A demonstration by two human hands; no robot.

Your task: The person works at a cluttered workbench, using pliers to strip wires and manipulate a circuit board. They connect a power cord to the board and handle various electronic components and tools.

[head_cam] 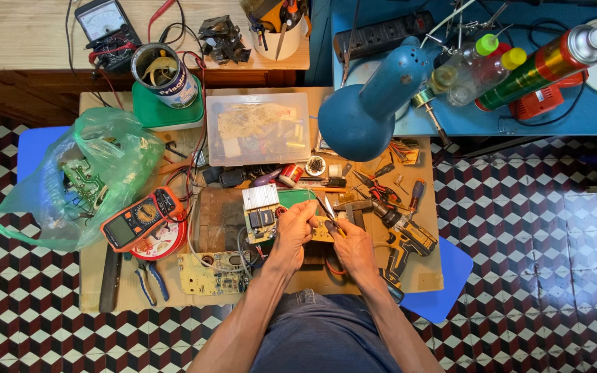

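My left hand (293, 228) grips the left end of a small yellowish circuit board (321, 230) held just above the workboard. My right hand (349, 243) holds thin tweezers or small cutters (328, 207) whose tips point at the top of that small board. A larger circuit board with a silver heat sink (262, 211) lies just left of my left hand. Both forearms reach forward over my lap.
An orange multimeter (141, 216) lies on a red reel at left, beside a green plastic bag (81, 173). A yellow cordless drill (405, 243) sits right of my hands. A blue desk lamp (367, 110), a clear parts box (258, 129), pliers (148, 280) and another board (214, 272) surround them.
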